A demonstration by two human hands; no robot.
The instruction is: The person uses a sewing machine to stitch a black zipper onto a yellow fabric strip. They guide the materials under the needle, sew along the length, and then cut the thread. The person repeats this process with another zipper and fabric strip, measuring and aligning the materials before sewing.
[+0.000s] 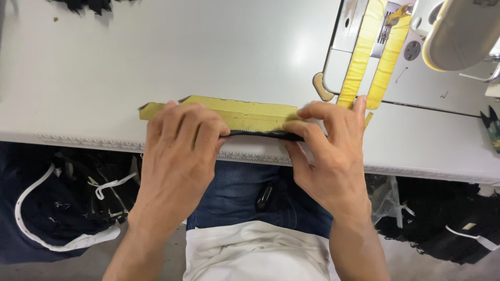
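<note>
A long yellow fabric strip (245, 112) lies flat near the front edge of the white table (156, 57). A thin black strip (260, 135) runs along its near edge. My left hand (179, 148) presses down on the left part of the strips, fingers curled over them. My right hand (328, 145) pinches the right end of the yellow and black strips between thumb and fingers. Both hands hold the two strips together.
A sewing machine (458, 31) stands at the back right, with two yellow tape bands (364, 52) running over its metal plate. Black fabric and white cords (62, 208) hang below the table on the left, more dark fabric on the right. A ruler scale runs along the table's front edge.
</note>
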